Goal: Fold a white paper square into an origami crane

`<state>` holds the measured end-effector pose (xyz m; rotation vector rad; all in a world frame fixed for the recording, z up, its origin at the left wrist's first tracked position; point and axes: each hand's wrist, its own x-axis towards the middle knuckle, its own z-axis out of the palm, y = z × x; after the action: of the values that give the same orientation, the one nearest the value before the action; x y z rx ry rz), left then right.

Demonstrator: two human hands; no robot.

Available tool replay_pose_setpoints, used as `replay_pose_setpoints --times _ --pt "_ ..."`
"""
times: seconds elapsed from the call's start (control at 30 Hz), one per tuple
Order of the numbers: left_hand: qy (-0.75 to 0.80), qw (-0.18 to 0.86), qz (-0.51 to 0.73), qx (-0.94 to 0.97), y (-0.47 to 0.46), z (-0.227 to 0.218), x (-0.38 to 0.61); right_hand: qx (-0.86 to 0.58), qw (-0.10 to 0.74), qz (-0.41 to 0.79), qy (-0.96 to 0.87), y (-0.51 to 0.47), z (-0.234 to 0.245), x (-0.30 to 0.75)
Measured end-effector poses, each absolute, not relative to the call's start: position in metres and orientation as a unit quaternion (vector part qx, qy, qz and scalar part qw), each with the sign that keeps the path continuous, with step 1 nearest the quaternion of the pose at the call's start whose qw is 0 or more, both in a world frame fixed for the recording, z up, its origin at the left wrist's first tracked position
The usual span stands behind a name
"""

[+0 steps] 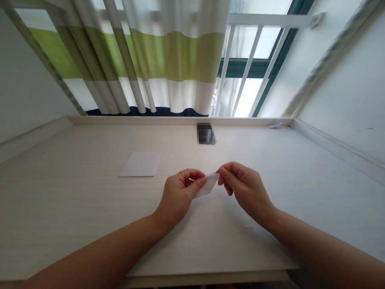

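1. The left hand (179, 192), with a gold ring on one finger, is closed, its thumb and fingertips clamped on the left end of a small folded paper (208, 186). The right hand (245, 186) pinches the paper's upper right corner in the same way. Together they hold it just above the surface (60, 224), in front of the person.
2. Both grips sit at the very edges. I judge that a pull apart could tear the thin piece or slip a corner free, and that pressing a fold in mid-air could set a crooked crease.
3. The paper is white and thin, a slanted four-sided shape rising toward the right. Its lower left part is hidden behind the left fingers, and its layers cannot be counted.
4. Farther off to the left, well apart, a white sheet (140, 163) lies flat.
5. Near the back edge stands a blurred dark object (206, 133). Beyond it hangs a green-and-white striped curtain (168, 60) before a window (255, 52).
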<state>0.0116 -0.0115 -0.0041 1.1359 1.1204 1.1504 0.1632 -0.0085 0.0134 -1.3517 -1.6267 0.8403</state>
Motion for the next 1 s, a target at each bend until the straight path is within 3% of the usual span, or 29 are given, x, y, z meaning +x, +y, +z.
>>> replay_pose_setpoints --times 0.23,0.57,1.0 --pt "0.48 0.551 0.499 0.466 -0.01 -0.005 0.01 -0.565 0.447 0.281 -0.634 -0.001 0.016 0.168" --pt "0.475 0.55 0.509 0.461 -0.009 -0.006 0.01 -0.527 0.382 0.358 -0.669 -0.001 0.021 0.167" --pt "0.431 0.611 0.484 0.454 -0.011 -0.006 0.01 -0.511 0.362 0.432 -0.649 0.0 0.026 0.17"
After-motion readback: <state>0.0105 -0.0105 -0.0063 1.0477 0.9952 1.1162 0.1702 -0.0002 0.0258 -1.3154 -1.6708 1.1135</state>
